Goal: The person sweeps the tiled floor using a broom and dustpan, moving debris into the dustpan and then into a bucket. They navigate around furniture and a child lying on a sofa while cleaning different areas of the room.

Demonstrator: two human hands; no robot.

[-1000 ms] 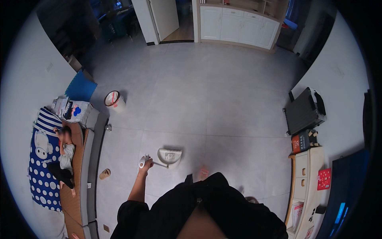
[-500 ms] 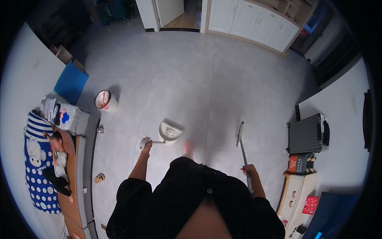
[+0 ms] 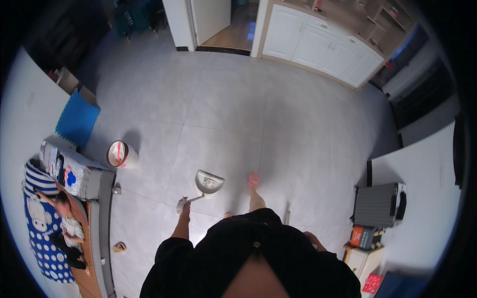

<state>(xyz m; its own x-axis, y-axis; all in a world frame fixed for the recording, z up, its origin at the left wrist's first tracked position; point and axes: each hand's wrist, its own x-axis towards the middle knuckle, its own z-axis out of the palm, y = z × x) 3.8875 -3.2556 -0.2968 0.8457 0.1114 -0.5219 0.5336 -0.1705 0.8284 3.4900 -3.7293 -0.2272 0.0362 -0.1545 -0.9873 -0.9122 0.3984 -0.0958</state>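
Observation:
My left hand (image 3: 184,205) is closed around the white handle of a long-handled dustpan (image 3: 202,185). The dustpan's pale scoop is just ahead of that hand, low over the grey floor; whether it touches the tiles I cannot tell. Some whitish bits seem to lie inside it. Close by my right side, my right hand (image 3: 314,241) grips the broom's handle, mostly hidden by my black clothing. Only the narrow head end of the broom (image 3: 287,217) shows past my body. One foot in a pink slipper (image 3: 254,181) is forward, to the right of the dustpan.
A white bin (image 3: 130,158) with a red item inside stands front left. A person (image 3: 73,229) lies on the sofa (image 3: 103,198) at left, with a loose slipper (image 3: 119,247) beside it. At right are a dark suitcase (image 3: 378,206) and a small cabinet (image 3: 358,259). White cupboards (image 3: 318,47) line the far wall.
I have stepped forward, and a slippered foot now shows further ahead. The broom has swung back toward my body, mostly out of sight. The dustpan stays in my left hand.

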